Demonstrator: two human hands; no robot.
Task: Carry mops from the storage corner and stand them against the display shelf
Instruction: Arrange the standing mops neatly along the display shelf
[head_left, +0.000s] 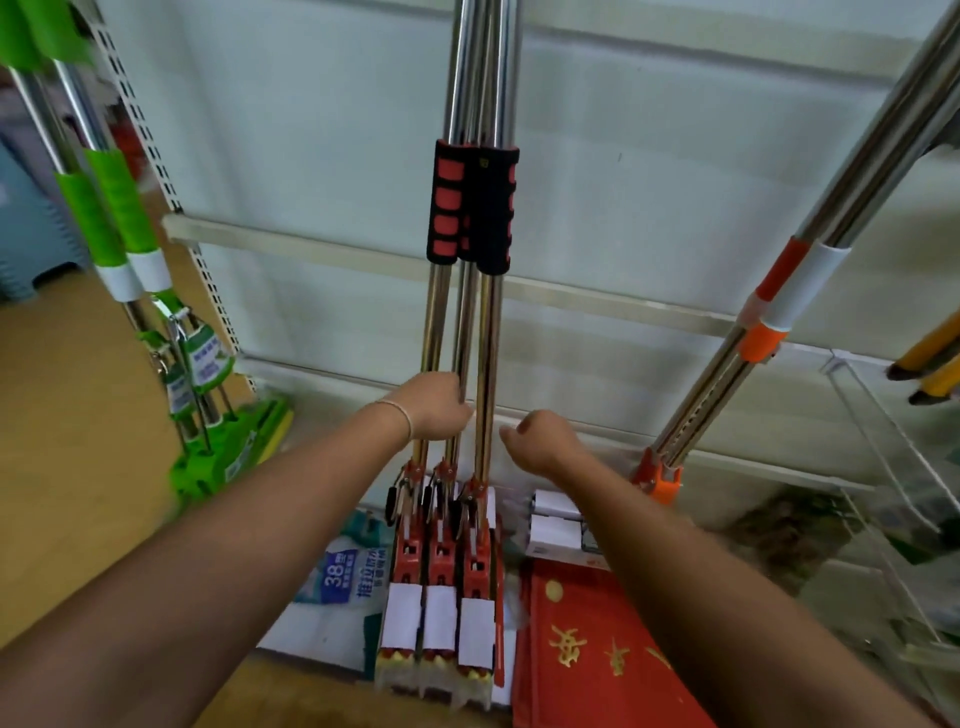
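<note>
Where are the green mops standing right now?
In the head view, the green mops lean at the far left against the slotted shelf upright, left of the red mops.

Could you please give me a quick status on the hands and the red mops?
Left hand grips the red mops, upright at the shelf. Right hand curled beside them, empty. Packages crowd their bases.
</note>
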